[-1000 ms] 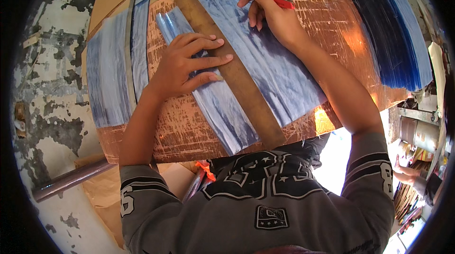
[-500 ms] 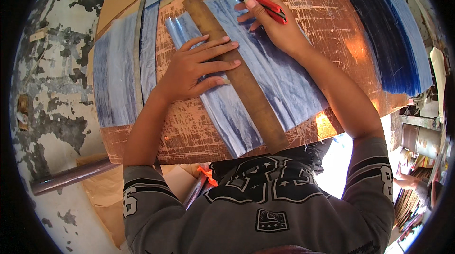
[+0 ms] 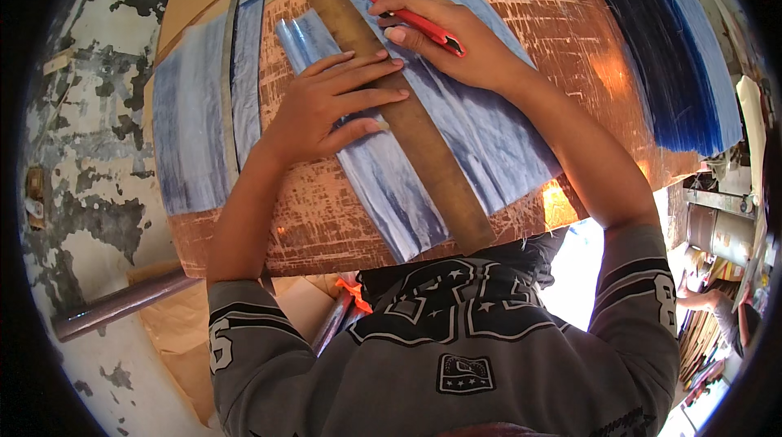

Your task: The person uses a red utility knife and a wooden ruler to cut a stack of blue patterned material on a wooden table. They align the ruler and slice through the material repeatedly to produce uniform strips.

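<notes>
A long brown straightedge point(image 3: 436, 164) lies slantwise across a glossy blue-and-white patterned sheet point(image 3: 497, 144). My left hand point(image 3: 322, 107) is spread over the straightedge's upper half, with its fingers stretched flat across it and the palm beside it on the left. In my right hand point(image 3: 476, 50) is a red utility knife point(image 3: 423, 30), gripped between thumb and fingers. The knife's front end is by the straightedge's right edge, above my left fingertips. Whether the blade touches the sheet is too small to tell.
The scratched brown tabletop point(image 3: 314, 229) bears a stack of blue sheets point(image 3: 676, 54) at the right and more patterned sheets point(image 3: 191, 119) at the left. Below the table's left edge a roll point(image 3: 122, 307) sticks out. Another person's arm point(image 3: 709, 301) shows at the far right.
My right hand has brought the knife left and slightly nearer, up to the straightedge. My left hand remains flat on the straightedge. The whole view has shifted a little.
</notes>
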`<control>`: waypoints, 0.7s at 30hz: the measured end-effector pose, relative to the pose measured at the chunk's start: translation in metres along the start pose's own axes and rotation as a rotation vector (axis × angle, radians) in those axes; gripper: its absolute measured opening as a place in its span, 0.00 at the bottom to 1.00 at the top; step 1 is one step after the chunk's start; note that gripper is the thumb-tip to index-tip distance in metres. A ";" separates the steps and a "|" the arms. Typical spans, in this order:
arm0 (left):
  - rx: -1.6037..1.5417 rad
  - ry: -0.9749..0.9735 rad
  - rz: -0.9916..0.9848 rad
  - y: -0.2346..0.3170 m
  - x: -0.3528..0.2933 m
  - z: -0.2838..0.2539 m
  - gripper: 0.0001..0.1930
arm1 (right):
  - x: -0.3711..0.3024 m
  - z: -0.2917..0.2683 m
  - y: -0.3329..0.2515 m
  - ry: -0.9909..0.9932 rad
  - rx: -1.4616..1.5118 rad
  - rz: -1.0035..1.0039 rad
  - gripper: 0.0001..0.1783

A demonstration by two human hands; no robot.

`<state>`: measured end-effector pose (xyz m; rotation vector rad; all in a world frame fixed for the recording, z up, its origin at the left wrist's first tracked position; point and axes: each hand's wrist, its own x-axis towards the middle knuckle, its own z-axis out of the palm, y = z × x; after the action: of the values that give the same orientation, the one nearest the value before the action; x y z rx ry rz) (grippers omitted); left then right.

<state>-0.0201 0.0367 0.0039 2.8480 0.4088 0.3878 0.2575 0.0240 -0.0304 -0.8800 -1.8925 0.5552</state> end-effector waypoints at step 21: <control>-0.023 0.070 0.022 0.000 0.004 -0.001 0.21 | -0.001 -0.003 -0.007 -0.134 -0.003 -0.016 0.20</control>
<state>-0.0173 0.0383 0.0058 2.8257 0.3837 0.4937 0.2580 0.0183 -0.0250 -0.8475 -2.0199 0.6146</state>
